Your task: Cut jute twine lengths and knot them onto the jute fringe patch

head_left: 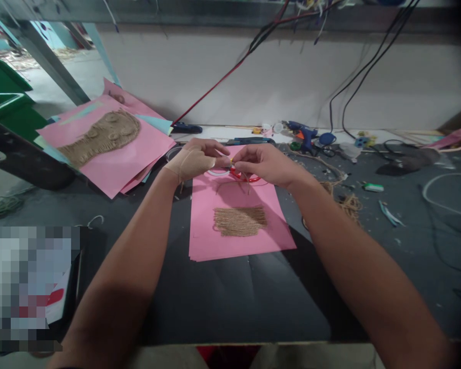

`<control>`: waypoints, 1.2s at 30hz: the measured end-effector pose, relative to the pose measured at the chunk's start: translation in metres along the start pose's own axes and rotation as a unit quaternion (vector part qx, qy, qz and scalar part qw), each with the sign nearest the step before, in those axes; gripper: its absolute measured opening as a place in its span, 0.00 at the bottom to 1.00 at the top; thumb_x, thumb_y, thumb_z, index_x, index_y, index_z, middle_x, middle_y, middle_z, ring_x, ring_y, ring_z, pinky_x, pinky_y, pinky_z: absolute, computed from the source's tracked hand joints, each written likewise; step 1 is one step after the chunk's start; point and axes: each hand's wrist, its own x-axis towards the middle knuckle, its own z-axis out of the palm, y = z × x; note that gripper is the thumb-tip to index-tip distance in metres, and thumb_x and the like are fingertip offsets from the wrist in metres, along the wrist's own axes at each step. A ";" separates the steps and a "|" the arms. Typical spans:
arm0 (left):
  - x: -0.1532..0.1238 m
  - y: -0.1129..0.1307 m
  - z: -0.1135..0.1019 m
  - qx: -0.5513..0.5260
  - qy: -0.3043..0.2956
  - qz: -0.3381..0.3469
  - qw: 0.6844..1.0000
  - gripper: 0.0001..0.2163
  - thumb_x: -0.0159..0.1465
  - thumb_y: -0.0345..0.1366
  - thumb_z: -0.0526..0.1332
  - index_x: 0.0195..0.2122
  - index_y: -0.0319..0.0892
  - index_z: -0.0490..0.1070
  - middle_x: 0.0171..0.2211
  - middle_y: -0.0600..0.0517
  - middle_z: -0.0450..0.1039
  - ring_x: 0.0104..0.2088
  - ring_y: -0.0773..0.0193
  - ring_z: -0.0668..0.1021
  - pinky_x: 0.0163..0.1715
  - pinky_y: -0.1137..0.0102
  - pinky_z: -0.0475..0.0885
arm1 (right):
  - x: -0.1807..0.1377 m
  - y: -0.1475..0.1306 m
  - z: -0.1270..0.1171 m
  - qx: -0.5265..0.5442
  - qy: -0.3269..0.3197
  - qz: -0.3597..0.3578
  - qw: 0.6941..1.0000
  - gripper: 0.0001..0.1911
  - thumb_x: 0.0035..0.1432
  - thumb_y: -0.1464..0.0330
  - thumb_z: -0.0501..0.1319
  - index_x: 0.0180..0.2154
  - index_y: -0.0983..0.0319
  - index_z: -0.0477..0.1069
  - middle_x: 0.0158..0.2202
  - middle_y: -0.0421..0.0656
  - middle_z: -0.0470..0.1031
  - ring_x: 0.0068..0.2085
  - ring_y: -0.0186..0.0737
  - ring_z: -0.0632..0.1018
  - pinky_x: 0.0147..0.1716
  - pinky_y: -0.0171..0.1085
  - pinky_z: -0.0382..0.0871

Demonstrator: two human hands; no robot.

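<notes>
My left hand [200, 160] and my right hand [265, 163] meet above the pink paper [282, 233], fingertips pinched close together. A thin strand of jute twine [232, 184] hangs in a loop beneath them and seems to run to both pinches. More twine is wrapped around my left palm. Just behind the fingertips show a red loop [255, 179] and a pale loop, perhaps scissor handles, partly hidden by my hands. Nearer to me, a block of side-by-side jute strands [240, 220] lies on the paper.
At the left, a jute-covered shape [111, 132] rests on stacked pink sheets [111, 177]. A blue glue gun [305, 132] stands at the back, with cables hanging above. Loose jute [349, 205] and a green-and-white lighter-like item [372, 187] lie right. A pixelated area covers the lower left.
</notes>
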 end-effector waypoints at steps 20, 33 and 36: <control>0.001 -0.005 0.005 -0.028 0.018 -0.015 0.999 0.12 0.51 0.40 0.74 0.36 0.40 0.84 0.32 0.47 0.83 0.37 0.59 0.82 0.42 0.65 0.77 | 0.006 0.008 0.012 0.051 0.079 0.034 0.995 0.09 0.57 0.67 0.72 0.28 0.60 0.74 0.26 0.42 0.77 0.25 0.32 0.73 0.27 0.35 0.68; 0.001 -0.001 0.004 0.020 0.032 0.002 0.999 0.12 0.52 0.40 0.73 0.35 0.39 0.84 0.33 0.45 0.83 0.37 0.57 0.81 0.41 0.65 0.77 | 0.004 0.000 0.012 0.195 0.066 0.129 0.970 0.08 0.54 0.70 0.74 0.29 0.64 0.76 0.26 0.41 0.77 0.26 0.31 0.76 0.32 0.33 0.77; 0.002 -0.001 0.005 0.011 0.029 0.000 1.000 0.12 0.52 0.40 0.73 0.35 0.39 0.84 0.33 0.46 0.83 0.37 0.57 0.81 0.41 0.65 0.77 | 0.004 0.004 0.010 0.231 0.046 0.137 0.962 0.08 0.53 0.70 0.74 0.30 0.63 0.76 0.27 0.42 0.78 0.29 0.33 0.78 0.37 0.36 0.79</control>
